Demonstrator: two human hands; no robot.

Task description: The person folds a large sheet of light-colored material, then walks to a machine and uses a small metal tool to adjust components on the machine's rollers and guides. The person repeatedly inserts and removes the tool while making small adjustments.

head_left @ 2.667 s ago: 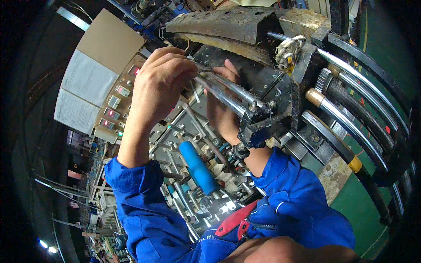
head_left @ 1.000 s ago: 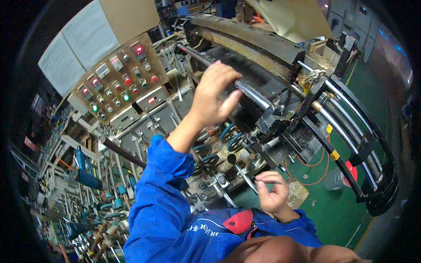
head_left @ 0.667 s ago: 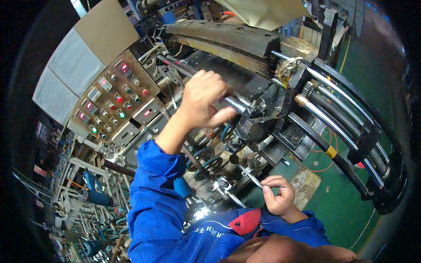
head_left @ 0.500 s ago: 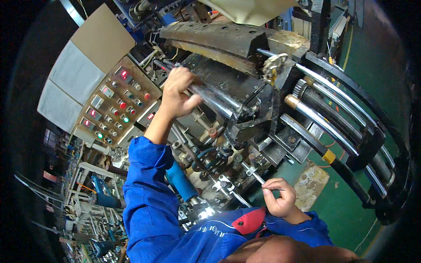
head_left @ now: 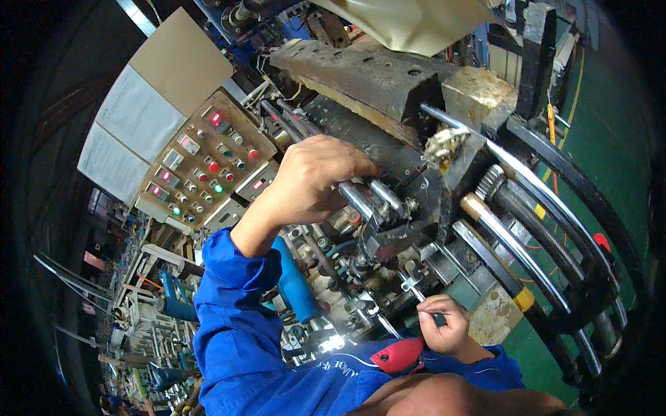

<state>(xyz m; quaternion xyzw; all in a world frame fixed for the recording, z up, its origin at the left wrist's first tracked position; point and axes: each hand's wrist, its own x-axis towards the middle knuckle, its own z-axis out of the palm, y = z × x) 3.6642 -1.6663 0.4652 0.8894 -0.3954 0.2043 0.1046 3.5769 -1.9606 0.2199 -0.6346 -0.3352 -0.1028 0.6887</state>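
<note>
Left grip (head_left: 318, 172) over metal rods (head_left: 356, 200)

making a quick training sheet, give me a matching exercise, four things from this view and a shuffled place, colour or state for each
1. left hand
2. right hand
3. control panel
4. roller

A. bright blue
B. near the red jacket patch
C. has lit red displays
D. over the metal rods

Pairs: 1-D, 2-B, 3-C, 4-A
</note>
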